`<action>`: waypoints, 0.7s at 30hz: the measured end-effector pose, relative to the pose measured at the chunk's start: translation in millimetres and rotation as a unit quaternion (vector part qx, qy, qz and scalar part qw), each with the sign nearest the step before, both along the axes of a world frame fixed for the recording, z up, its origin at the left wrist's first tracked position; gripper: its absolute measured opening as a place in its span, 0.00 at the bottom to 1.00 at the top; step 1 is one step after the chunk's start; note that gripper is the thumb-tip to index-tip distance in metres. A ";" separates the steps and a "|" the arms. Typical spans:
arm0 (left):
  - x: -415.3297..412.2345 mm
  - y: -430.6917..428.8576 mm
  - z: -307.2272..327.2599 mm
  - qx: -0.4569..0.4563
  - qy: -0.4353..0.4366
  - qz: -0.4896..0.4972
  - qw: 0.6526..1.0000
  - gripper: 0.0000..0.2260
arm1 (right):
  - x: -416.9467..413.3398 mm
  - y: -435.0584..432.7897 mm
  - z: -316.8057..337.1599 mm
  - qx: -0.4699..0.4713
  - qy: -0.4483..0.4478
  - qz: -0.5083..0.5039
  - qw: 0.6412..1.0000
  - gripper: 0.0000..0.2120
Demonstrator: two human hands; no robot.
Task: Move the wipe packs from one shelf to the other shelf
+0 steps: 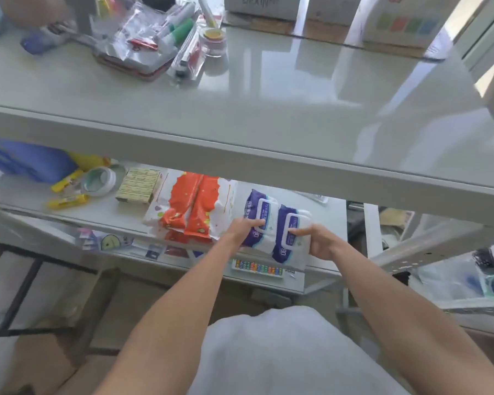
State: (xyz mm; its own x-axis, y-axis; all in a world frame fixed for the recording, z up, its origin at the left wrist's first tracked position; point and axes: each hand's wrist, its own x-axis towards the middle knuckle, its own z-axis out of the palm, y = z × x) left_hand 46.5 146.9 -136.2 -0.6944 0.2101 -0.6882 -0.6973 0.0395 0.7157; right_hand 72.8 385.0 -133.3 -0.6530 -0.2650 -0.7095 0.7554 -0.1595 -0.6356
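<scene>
Head view looks down past a white garment and two bare forearms to a metal rack. Both hands are on the lower shelf (320, 220), under the front edge of the upper shelf (240, 109). The left hand (244, 228) grasps the near end of the left wipe pack (258, 215), with fingers curled over its white lid. The right hand (318, 242) grasps the right wipe pack (290, 238) in the same way, with the index finger laid along the lid. The two purple and white packs lie side by side and touch each other, between the hands, and their near ends reach the front edge of the shelf.

It seems the step in hand is the pick-up: the packs are gripped but not yet lifted clear. The next move probably calls for pulling both packs toward the body, out from under the upper shelf, and then raising them onto its glossy top, which is bare above the hands. Care is needed not to hit the shelf edge.

Just to the left of the left hand lie orange and white packs (194, 206); whether these hold wipes cannot be read. The thumbs are mostly hidden under the packs, so the grip from below is not visible. The print on the packs is too blurred to read, except a number near the hands. Objects on lower levels are unclear.
</scene>
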 end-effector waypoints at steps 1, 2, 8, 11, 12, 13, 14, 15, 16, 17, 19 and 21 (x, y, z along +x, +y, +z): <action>-4.6 2.0 -3.3 -0.024 0.002 0.011 1.000 0.20 | -2.0 -4.4 0.4 0.014 0.010 -0.019 1.000 0.22; -8.2 3.8 -6.1 -0.063 0.010 0.017 0.998 0.22 | -3.3 -9.4 0.2 0.037 0.021 -0.040 0.998 0.22; -2.2 22.6 16.3 -0.410 0.208 -0.083 0.884 0.31 | -12.2 -34.8 -8.2 0.374 0.155 -0.083 0.911 0.20; 6.7 32.8 8.2 -0.456 0.262 -0.208 0.825 0.34 | -13.9 -53.2 -16.6 0.489 0.162 -0.060 0.855 0.23; 8.8 36.0 3.1 -0.459 0.255 -0.242 0.816 0.34 | -14.0 -61.3 -17.3 0.505 0.148 -0.057 0.848 0.25; 9.6 39.3 2.5 -0.459 0.243 -0.257 0.815 0.34 | -14.2 -67.5 -18.4 0.514 0.137 -0.052 0.845 0.26; 9.0 42.2 4.0 -0.452 0.231 -0.249 0.825 0.33 | -14.1 -71.9 -17.8 0.524 0.131 -0.043 0.841 0.28; 8.3 45.0 7.2 -0.446 0.222 -0.229 0.836 0.32 | -13.9 -73.7 -16.4 0.531 0.127 -0.036 0.837 0.29; 7.6 47.7 10.6 -0.445 0.225 -0.208 0.841 0.31 | -13.6 -72.8 -14.5 0.539 0.125 -0.030 0.832 0.30; 8.7 50.8 15.6 -0.449 0.246 -0.193 0.837 0.30 | -11.3 -70.5 -12.5 0.546 0.122 -0.028 0.828 0.30; 15.9 60.4 25.4 -0.443 0.332 -0.178 0.814 0.25 | 0.5 -66.3 -7.9 0.557 0.124 -0.037 0.820 0.28; 29.2 76.1 33.3 -0.378 0.398 -0.212 0.808 0.14 | 21.2 -59.7 -8.5 0.555 0.132 -0.079 0.818 0.23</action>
